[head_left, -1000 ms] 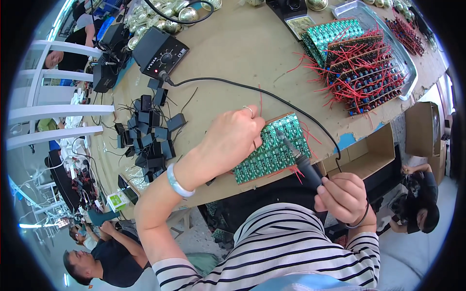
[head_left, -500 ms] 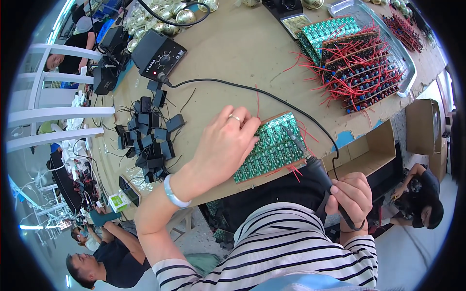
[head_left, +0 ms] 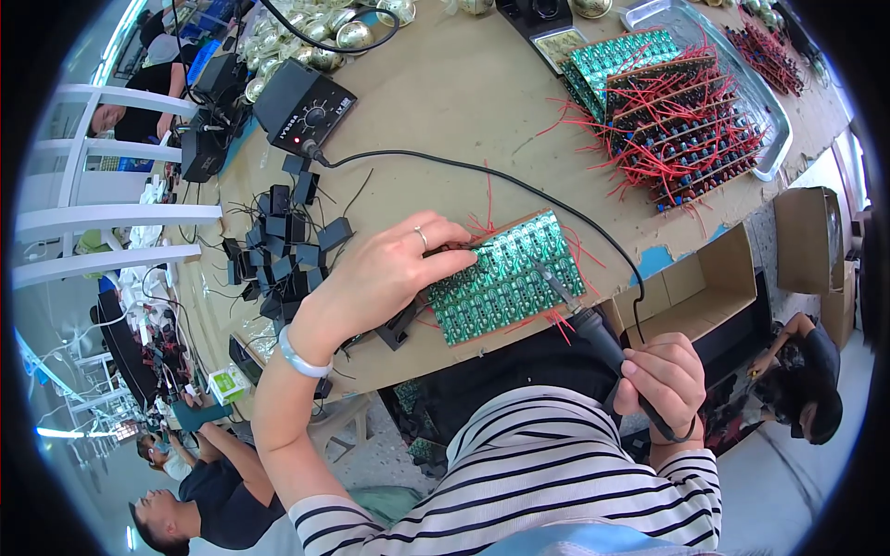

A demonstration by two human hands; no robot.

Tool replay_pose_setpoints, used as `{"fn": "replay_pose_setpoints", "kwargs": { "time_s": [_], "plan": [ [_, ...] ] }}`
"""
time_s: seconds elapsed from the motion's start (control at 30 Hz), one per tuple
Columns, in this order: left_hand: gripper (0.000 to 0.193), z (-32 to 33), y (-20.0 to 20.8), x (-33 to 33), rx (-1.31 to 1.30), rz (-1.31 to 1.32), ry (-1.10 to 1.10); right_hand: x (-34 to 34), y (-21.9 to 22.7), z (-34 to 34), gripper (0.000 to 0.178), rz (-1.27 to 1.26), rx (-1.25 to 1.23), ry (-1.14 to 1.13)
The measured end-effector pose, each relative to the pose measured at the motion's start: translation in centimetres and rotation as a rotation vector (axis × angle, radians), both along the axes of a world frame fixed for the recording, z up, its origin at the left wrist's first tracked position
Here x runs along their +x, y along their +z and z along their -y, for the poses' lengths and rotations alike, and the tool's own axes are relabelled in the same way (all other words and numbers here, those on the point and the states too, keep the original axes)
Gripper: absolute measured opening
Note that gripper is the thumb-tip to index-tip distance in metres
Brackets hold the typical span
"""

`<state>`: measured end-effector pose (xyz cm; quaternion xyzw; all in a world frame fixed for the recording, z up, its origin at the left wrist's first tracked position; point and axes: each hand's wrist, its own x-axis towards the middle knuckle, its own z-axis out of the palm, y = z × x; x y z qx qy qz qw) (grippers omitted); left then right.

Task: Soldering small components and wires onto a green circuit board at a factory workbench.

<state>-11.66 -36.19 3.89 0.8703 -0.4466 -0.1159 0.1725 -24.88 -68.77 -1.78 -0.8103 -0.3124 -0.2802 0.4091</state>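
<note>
A green circuit board panel (head_left: 508,283) with red wires along its edges lies near the table's front edge. My right hand (head_left: 666,378) is closed round the dark handle of a soldering iron (head_left: 598,335), whose metal tip points at the middle of the board. At the board's upper left corner, my left hand (head_left: 394,264) has its thumb and fingers pinched together. Something thin and dark shows at those fingertips, too small to name. Below the left wrist sits a black box-shaped part (head_left: 399,326), partly hidden by the hand.
Black box-shaped parts with wires (head_left: 283,232) lie heaped on the left. Behind them stands a soldering station (head_left: 304,107), its cord crossing the table. Wired boards (head_left: 686,130) are stacked by a metal tray (head_left: 777,153) at far right. An open carton (head_left: 709,278) adjoins the table's edge.
My left hand has moved left and slightly down, uncovering more of the board and a black part by the wrist. The board and the iron have shifted slightly left.
</note>
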Motion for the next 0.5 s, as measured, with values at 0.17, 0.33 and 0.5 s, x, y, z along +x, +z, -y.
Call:
{"fn": "replay_pose_setpoints", "kwargs": {
  "time_s": [0.17, 0.33, 0.5],
  "plan": [
    [0.036, -0.3, 0.3, 0.0, 0.055, 0.044, -0.033, -0.1, 0.1, 0.0, 0.011, -0.016, -0.002, 0.002],
    [0.027, 0.3, -0.4, 0.1, 0.026, 0.178, -0.055, 0.1, 0.2, -0.1, 0.011, -0.029, -0.003, 0.018],
    [0.02, 2.6, -1.6, -1.5, -0.24, -0.024, 0.18, 0.3, -0.3, -0.3, 0.011, -0.034, 0.009, 0.032]
  ]
}}
